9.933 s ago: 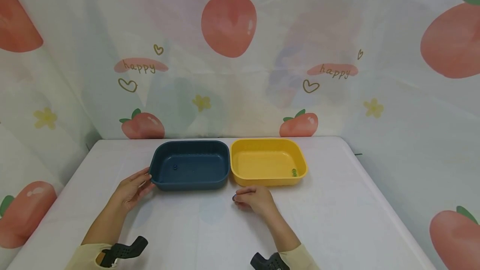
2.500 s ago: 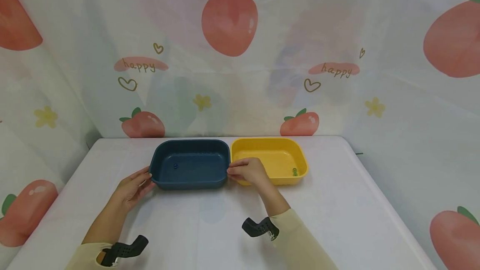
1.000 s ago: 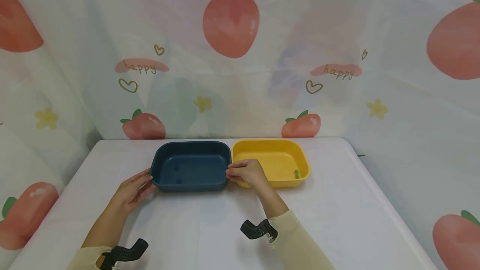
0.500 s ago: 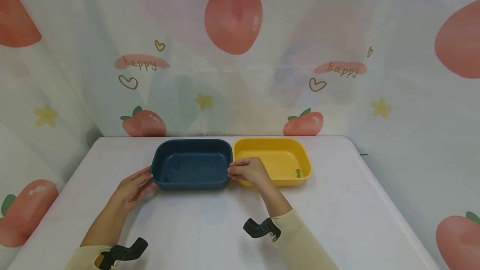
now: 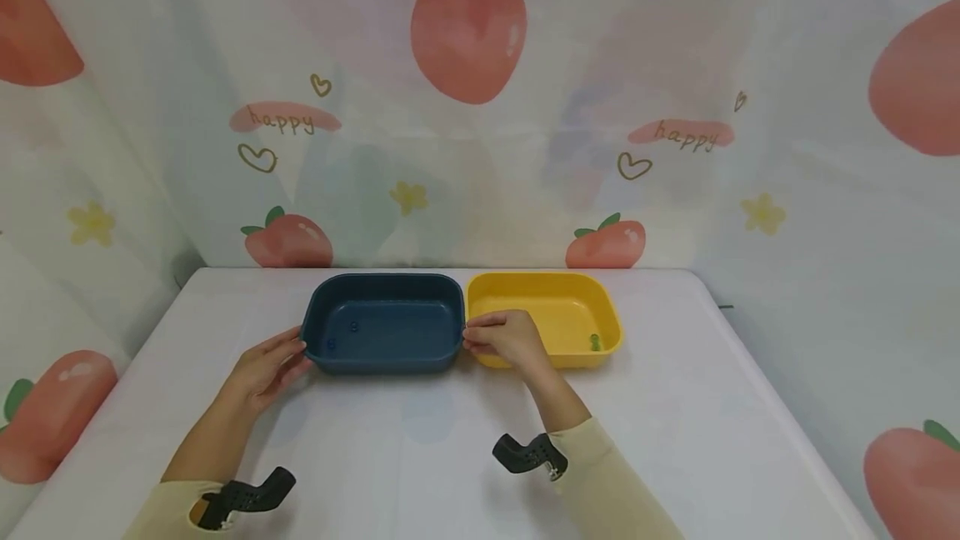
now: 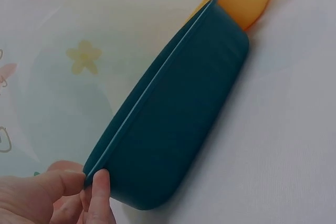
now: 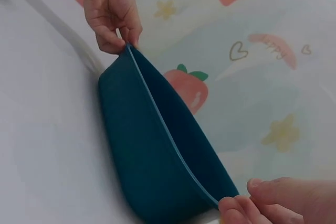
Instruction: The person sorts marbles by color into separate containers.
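The blue tray (image 5: 386, 367) stands on the table with two small blue beads (image 5: 332, 344) lying in its left part. At its left end, my left hand (image 5: 264, 369) pinches the rim between thumb and fingers. My right hand (image 5: 506, 336) is at the opposite end, its fingertips right beside the rim and in front of the yellow tray (image 5: 540, 361). In the right wrist view my right thumb (image 7: 257, 183) stands apart from the fingers, past the rim's corner. Small green beads (image 5: 596, 342) sit in the yellow tray's front right corner.
Both trays stand side by side near the back of the white-covered table (image 5: 420, 473). A printed cloth backdrop (image 5: 480, 190) with peaches rises right behind. Black wrist mounts (image 5: 251, 494) sit on both forearms.
Earlier my right hand pinched a small dark bead; later it was at the blue tray's right rim. One bead shifted left inside the blue tray. Now my right fingers have moved slightly right, off the rim.
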{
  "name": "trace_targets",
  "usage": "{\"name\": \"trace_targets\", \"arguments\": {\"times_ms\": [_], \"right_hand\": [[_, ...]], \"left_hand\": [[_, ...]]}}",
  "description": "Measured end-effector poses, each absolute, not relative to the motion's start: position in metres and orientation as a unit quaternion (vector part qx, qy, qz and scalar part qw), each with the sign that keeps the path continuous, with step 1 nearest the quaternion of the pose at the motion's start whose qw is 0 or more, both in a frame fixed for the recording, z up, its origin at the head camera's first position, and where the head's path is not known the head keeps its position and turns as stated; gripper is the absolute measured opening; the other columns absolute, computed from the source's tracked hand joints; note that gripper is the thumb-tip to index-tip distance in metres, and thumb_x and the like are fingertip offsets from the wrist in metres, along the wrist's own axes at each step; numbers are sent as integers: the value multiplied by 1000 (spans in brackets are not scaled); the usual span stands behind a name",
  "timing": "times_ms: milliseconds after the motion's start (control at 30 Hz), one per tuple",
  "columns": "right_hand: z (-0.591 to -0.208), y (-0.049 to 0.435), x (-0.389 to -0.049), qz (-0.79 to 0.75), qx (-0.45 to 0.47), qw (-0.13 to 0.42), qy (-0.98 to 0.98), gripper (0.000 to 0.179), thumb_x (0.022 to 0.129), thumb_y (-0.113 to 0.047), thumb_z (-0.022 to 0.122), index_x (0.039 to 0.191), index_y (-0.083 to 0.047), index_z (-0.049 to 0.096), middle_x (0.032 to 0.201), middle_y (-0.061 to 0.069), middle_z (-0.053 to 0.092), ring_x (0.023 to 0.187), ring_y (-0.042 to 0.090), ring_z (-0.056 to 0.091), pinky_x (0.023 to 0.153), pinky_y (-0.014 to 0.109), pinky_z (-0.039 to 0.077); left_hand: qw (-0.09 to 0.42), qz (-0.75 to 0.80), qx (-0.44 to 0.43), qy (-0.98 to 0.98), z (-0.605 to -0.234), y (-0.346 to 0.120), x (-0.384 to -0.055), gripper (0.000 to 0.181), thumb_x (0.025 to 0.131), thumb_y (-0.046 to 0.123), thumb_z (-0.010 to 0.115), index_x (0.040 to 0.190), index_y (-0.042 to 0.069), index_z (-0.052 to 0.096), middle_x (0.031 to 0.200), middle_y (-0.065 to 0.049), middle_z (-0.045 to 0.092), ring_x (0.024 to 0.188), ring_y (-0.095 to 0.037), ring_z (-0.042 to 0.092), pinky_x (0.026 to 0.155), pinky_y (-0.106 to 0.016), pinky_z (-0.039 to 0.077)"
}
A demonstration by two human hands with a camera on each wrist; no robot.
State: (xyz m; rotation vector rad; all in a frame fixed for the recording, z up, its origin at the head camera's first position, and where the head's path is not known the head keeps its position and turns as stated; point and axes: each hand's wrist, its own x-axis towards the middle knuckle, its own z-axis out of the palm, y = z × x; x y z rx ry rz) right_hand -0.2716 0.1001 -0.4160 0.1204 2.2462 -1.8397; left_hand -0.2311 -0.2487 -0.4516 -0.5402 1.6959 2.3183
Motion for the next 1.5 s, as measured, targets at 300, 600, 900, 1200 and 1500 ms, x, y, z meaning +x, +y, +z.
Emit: {"name": "trace_targets", "arguments": {"times_ms": [300, 600, 900, 1200, 1500], "right_hand": [[-413, 118, -274, -623, 47, 108, 773, 21, 88, -8, 74, 104, 4, 71, 92, 15, 74, 81, 22, 73, 74, 31, 62], [-408, 141, -278, -595, 62, 96, 795, 25, 89, -13, 73, 110, 1, 70, 102, 15, 72, 86, 22, 73, 79, 31, 61], [-405, 172, -283, -569, 52, 76, 817, 33, 91, -15, 72, 117, 4, 66, 109, 19, 71, 92, 26, 72, 81, 34, 61], [-396, 192, -294, -500, 14, 46, 865, 36, 92, -13, 69, 120, 7, 62, 109, 21, 71, 98, 35, 69, 81, 37, 61], [-382, 186, -298, -390, -29, 7, 920, 42, 89, -23, 73, 122, 1, 64, 118, 17, 67, 102, 33, 65, 87, 40, 58]], "left_hand": [[97, 773, -162, 606, -453, -251, -232, 66, 99, 5, 55, 153, -4, 20, 89, 14, 63, 84, 1, 65, 82, -19, 58], [65, 680, -140, 717, -451, -248, -232, 55, 99, 5, 54, 147, -10, 33, 107, -3, 65, 82, 2, 65, 80, -23, 59], [11, 554, -131, 822, -437, -248, -232, 44, 101, 11, 51, 140, -9, 46, 130, -29, 51, 104, -22, 62, 79, -26, 60], [-158, 339, -69, 925, -417, -229, -236, 30, 97, 12, 53, 121, -1, 66, 110, -24, 68, 101, -39, 65, 79, -45, 55], [-214, 225, 14, 950, -398, -182, -255, 30, 94, 12, 63, 122, 1, 66, 113, -20, 65, 106, -38, 60, 84, -52, 54]]}}
